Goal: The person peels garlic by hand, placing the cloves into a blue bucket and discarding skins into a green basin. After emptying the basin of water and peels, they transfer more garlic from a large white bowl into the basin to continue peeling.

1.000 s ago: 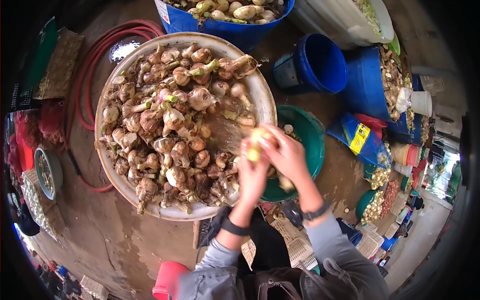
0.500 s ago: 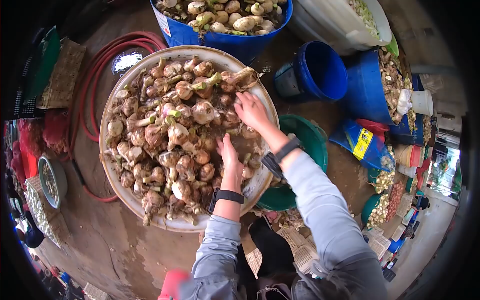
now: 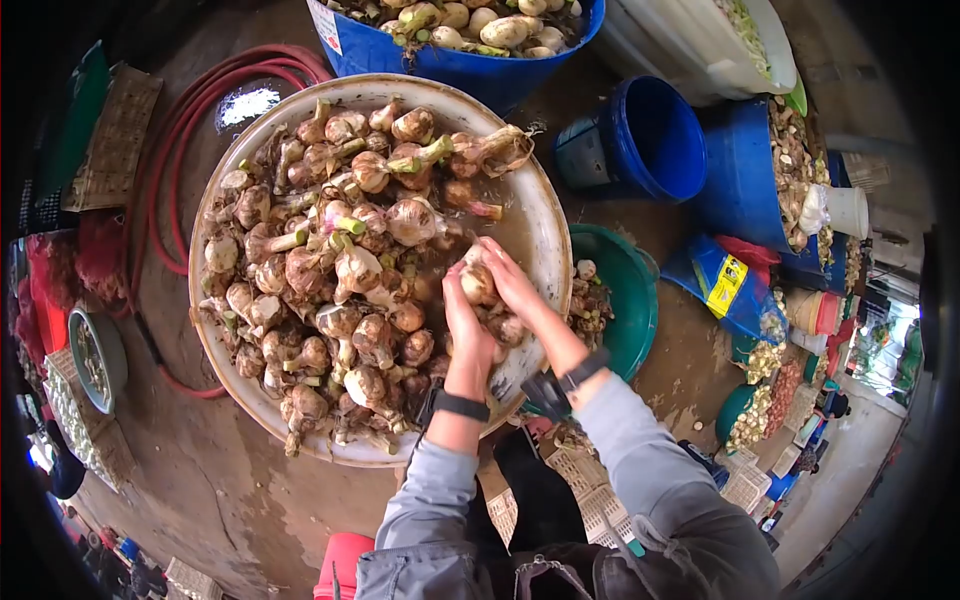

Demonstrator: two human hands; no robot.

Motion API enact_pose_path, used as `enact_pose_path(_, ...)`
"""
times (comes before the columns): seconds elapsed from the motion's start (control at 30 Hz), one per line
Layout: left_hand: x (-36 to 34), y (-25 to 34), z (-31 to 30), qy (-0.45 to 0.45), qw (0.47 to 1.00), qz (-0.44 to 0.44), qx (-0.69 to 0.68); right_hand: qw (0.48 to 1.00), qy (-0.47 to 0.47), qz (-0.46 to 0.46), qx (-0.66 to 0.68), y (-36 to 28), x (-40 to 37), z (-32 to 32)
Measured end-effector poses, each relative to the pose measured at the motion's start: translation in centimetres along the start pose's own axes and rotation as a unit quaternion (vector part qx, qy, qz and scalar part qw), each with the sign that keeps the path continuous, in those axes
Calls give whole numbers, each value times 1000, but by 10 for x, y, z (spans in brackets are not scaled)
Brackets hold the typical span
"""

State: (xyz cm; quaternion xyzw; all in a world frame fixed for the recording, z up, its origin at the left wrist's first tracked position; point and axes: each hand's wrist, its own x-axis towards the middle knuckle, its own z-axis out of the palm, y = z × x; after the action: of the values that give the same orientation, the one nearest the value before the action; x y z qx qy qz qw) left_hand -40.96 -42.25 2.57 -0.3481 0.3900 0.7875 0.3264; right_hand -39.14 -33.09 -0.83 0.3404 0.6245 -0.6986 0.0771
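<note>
A wide white basin (image 3: 555, 240) holds brown water and a heap of muddy garlic bulbs (image 3: 355, 270) with cut stalks. On its right side, my left hand (image 3: 466, 318) and my right hand (image 3: 514, 290) are cupped towards each other. Between the palms sit a few garlic bulbs (image 3: 480, 283), one pale and clearly visible, the others partly covered by my fingers. Fingertips of both hands nearly meet at the far side of these bulbs. Just beyond them, a bulb with a pinkish stalk (image 3: 472, 200) lies in the basin.
Right of the basin stands a green tub (image 3: 640, 310) with some bulbs in it. Behind are a blue tub of bulbs (image 3: 440, 65) and a blue bucket (image 3: 655, 140). A red hose (image 3: 180, 130) coils at the left; a blue bag (image 3: 715, 285) lies right.
My right hand has drawn back towards me and come together with my left around several bulbs. The water beyond them is more exposed. The whole view has shifted slightly.
</note>
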Motion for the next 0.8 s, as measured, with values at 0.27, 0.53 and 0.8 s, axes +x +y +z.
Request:
enact_pose_path(0.27, -125, -96, 35, -268, 900, 47, 340, 982, 146, -5, -122, -44, -176, -148)
enact_pose_path(0.53, -15, 72, 43, -57, 477, 519, 707, 886, 17, -239, -396, -68, -13, -45)
enact_pose_path(0.8, 84, 116, 38, -139, 183, 205, 951, 987, 55, 131, 71, -29, 75, 21)
